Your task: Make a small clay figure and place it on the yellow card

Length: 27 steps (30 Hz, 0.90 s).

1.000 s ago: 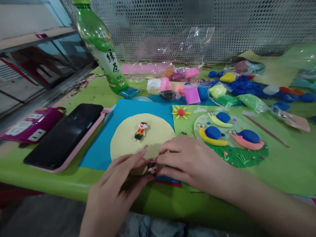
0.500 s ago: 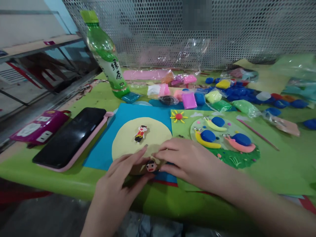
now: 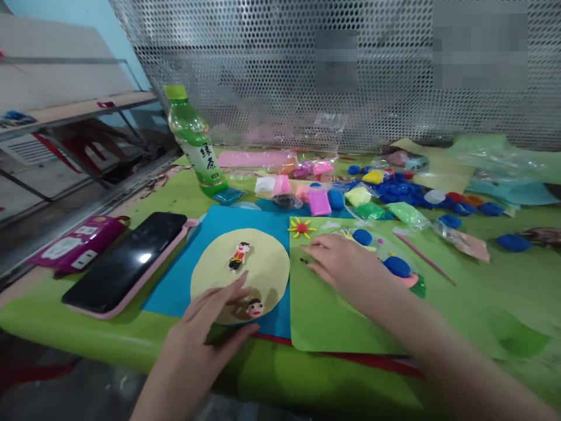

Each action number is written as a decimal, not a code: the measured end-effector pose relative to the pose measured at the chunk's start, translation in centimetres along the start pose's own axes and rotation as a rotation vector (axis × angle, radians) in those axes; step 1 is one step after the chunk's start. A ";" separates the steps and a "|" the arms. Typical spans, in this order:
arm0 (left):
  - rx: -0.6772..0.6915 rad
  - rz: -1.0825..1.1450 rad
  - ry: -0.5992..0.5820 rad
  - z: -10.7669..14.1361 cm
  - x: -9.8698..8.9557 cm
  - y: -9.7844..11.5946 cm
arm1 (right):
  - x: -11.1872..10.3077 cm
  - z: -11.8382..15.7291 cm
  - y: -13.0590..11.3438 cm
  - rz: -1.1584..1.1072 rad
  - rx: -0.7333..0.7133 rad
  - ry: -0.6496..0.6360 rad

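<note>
My left hand rests at the lower edge of a pale yellow disc on blue paper. Its thumb and fingers are spread around a small clay head with black hair, without visibly gripping it. Above the head, a small clay figure in red and black lies on the disc. My right hand is over the green paper, its fingertips close to tiny dark bits; whether they hold anything is hidden. A clay sun sits just above those fingers, and blue-shelled snails are partly covered by my right arm.
A black phone and a purple pouch lie at the left. Behind the papers stand a green bottle and several clay packets. A pink stick lies at the right. A perforated metal panel rises behind.
My right hand has moved right, away from the clay head, onto the green paper. My left hand stays beside the head, its fingers less close around it. The view has tilted up and shifted right.
</note>
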<state>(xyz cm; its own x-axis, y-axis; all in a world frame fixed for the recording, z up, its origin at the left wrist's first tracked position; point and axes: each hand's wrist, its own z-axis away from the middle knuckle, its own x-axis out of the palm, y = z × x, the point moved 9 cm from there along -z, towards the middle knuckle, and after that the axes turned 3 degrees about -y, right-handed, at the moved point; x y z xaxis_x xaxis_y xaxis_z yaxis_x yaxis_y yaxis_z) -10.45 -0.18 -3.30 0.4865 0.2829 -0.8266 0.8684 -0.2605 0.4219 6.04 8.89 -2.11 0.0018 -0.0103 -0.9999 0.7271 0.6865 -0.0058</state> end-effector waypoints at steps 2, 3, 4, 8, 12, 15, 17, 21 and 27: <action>-0.008 -0.002 -0.007 0.0 0.0 -0.1 | 0.4 -0.2 -0.2 0.046 0.009 -0.034; -0.010 -0.004 -0.011 0.0 0.0 -0.1 | 0.6 -0.2 -0.4 0.066 0.006 -0.049; -0.012 -0.007 -0.014 0.0 -0.1 0.0 | 0.7 -0.3 -0.5 0.084 -0.002 -0.059; -0.014 -0.028 -0.007 0.1 -0.5 0.5 | 0.8 -0.1 -1.1 0.145 -0.038 -0.069; -0.005 -0.084 0.015 0.5 -1.4 0.9 | 0.6 -0.1 -1.6 0.189 -0.046 -0.056; -0.004 -0.149 0.048 0.6 -2.7 0.7 | 0.6 -0.3 -2.3 0.196 -0.067 -0.059; -0.025 -0.195 0.088 0.3 -4.0 0.2 | 0.6 -0.4 -2.7 0.188 -0.086 -0.057; -0.031 -0.237 0.134 -1.6 -6.0 -0.4 | 0.5 -0.4 -2.8 0.141 -0.091 -0.050; 0.086 -0.206 0.117 -6.1 -6.3 1.0 | -0.2 -0.1 -1.1 -0.041 0.024 0.026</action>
<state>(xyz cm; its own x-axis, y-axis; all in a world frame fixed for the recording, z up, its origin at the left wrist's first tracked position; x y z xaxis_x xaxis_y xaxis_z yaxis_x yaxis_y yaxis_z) -12.05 3.42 4.63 0.3119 0.4418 -0.8411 0.9415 -0.2623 0.2114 5.16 8.19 -1.87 -0.0460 -0.0186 -0.9988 0.7428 0.6679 -0.0466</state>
